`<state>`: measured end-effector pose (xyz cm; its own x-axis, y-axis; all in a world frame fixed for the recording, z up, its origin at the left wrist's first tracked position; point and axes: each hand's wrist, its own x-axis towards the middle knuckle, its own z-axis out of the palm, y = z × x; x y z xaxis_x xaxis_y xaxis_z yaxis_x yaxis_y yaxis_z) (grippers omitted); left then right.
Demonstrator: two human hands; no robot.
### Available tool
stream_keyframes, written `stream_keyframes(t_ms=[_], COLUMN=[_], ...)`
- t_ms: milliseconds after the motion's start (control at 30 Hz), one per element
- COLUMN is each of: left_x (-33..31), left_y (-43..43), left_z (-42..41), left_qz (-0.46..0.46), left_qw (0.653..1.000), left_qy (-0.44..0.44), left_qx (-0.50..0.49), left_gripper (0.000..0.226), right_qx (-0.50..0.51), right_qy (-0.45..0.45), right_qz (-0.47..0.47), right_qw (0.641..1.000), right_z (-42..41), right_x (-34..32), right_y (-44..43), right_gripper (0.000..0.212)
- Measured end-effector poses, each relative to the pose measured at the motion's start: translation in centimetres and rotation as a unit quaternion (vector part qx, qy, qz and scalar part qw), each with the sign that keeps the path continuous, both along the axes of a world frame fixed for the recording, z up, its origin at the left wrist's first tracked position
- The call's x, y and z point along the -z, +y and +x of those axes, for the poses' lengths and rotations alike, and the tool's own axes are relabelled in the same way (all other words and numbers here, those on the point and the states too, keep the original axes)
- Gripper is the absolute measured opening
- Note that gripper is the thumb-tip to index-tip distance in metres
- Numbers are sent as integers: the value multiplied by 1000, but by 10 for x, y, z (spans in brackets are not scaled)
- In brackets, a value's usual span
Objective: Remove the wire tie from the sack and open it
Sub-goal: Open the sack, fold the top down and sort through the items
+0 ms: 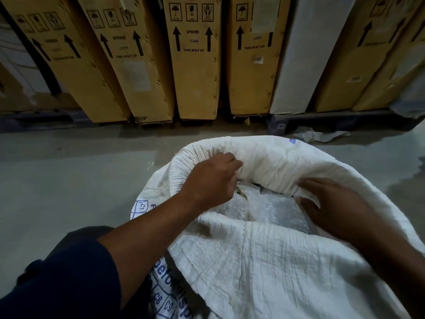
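Note:
A large white woven sack (264, 256) with blue print stands on the floor in front of me, its mouth spread wide and its rim rolled outward. Inside I see clear plastic wrapping (271, 208) over the contents. My left hand (213, 180) grips the far left part of the rolled rim, fingers curled into the cloth. My right hand (331, 203), slightly blurred, clutches the rim on the right side. No wire tie shows on the sack mouth; a small pale strand (150, 165) lies on the floor to the left.
Tall cardboard cartons (195, 58) marked "THIS WAY UP" lean in a row on dark pallets (322, 122) behind the sack. A crumpled plastic sheet (319, 134) lies by the pallet. Grey concrete floor (69, 180) stretches to the left.

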<state>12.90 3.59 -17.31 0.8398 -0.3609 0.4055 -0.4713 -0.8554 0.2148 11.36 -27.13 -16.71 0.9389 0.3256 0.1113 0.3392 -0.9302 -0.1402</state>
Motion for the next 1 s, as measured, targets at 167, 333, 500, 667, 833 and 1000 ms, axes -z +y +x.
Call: stream_keyframes(t_ms=[167, 333, 500, 667, 833, 1000], left_x=[4, 18, 33, 27, 20, 10], left_y=[1, 17, 28, 54, 62, 45], left_z=[1, 9, 15, 26, 28, 21], left_qz=[49, 85, 161, 156, 154, 162], left_qw=[995, 986, 965, 947, 947, 950], left_qy=[-51, 48, 151, 233, 233, 230], left_qx=[-65, -135, -142, -156, -158, -136], left_gripper=[60, 91, 123, 144, 143, 136], right_qx=[48, 121, 123, 149, 161, 60], right_qy=[-182, 32, 111, 150, 115, 86], right_qz=[-3, -70, -93, -86, -22, 2], right_qw=[982, 990, 982, 974, 980, 994], right_z=[-6, 0, 6, 12, 12, 4], right_x=[-9, 17, 45, 54, 50, 4], right_y=[3, -14, -28, -42, -42, -26], right_gripper=[58, 86, 111, 115, 111, 117])
